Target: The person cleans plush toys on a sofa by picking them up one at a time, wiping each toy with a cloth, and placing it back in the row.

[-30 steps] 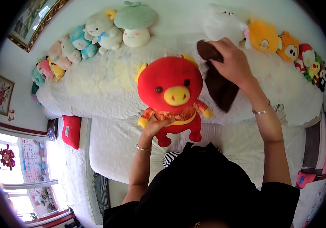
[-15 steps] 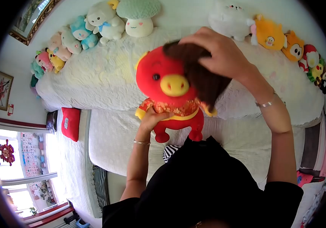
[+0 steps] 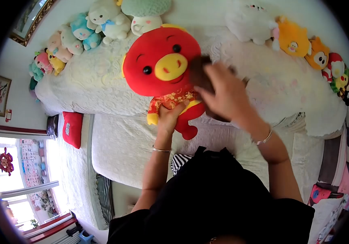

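Observation:
A red plush pig point(image 3: 162, 61) with a yellow snout and a patterned red-and-gold jacket is held up in front of me, its head tilted to the left. My left hand point(image 3: 171, 116) grips it round the lower body, thumb across the front. Against the right side of its head and body is a dark brown cloth point(image 3: 207, 81), held in my right hand point(image 3: 225, 91). That hand is blurred by motion, and it hides the pig's right side and one leg.
Plush toys line the back of a couch with a pale quilted cover point(image 3: 113, 77): a mushroom point(image 3: 146, 8), a white one point(image 3: 249, 22) and an orange one point(image 3: 292, 36) among them. A red pillow point(image 3: 72, 130) lies at left, near a window point(image 3: 14, 166).
The pig has tilted and shifted up and left. My right hand with the cloth has moved down from the top of its head to its right side.

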Demonstrator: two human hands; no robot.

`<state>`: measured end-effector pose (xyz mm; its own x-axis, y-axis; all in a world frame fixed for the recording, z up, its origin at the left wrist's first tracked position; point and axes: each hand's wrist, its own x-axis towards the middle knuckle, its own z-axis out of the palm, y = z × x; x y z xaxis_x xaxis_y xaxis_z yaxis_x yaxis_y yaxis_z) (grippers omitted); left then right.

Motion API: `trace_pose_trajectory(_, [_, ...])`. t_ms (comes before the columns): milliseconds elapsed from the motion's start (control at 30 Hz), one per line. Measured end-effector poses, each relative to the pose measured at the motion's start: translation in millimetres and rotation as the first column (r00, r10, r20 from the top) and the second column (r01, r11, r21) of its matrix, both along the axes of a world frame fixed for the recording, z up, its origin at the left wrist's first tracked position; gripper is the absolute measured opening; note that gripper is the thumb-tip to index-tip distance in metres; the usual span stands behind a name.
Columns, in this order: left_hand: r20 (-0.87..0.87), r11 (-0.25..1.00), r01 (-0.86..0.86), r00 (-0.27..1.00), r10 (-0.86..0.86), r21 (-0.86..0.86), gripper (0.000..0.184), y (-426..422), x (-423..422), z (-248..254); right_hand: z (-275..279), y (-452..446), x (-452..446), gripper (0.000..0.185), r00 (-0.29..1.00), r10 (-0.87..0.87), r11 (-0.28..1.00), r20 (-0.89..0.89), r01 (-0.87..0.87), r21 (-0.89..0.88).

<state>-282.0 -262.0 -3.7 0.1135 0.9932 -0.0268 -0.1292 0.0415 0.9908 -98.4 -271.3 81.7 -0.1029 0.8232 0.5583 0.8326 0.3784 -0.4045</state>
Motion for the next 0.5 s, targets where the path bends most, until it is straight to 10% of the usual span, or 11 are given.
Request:
trace_pose_trajectory(133, [0.207,0.997,-0.08,0.975,0.078,0.0,0.023,12,-6,-13,-21,-29,-20,0.045,0.884,0.445,0.862,-0.144,-0.466,-0.198])
trace_pose_trajectory(267, [-0.008,0.973,-0.231,0.973,0.231,-0.014,0.023,14,-7,-39,-13,-6,-36,0.045,0.97,0.166,0.986,-0.18,-0.16,0.046])
trace_pose_trajectory(300, [-0.413,0.948,-0.061,0.89,0.194,0.313,0.025,23,-17,-53,-22,-14,-42,0.048,0.976,0.189,0.969,-0.109,-0.203,-0.138])
trace_pose_trajectory(400, [-0.348,0.579,0.085,0.866,0.36,0.811,0.031,20,-21,-49,-48,-48,-47,0.043,0.918,0.356,0.868,-0.177,-0.395,-0.302])
trace_pose_trajectory(467, [0.363,0.965,-0.261,0.9,0.24,0.008,0.031,16,-5,-19,-46,-53,-35,0.04,0.886,0.419,0.821,-0.201,-0.464,-0.332])
trace_pose_trajectory(500, [0.412,0.951,-0.309,0.868,0.277,0.013,0.033,21,-5,-28,-32,-51,-34,0.039,0.911,0.362,0.866,-0.195,-0.407,-0.292])
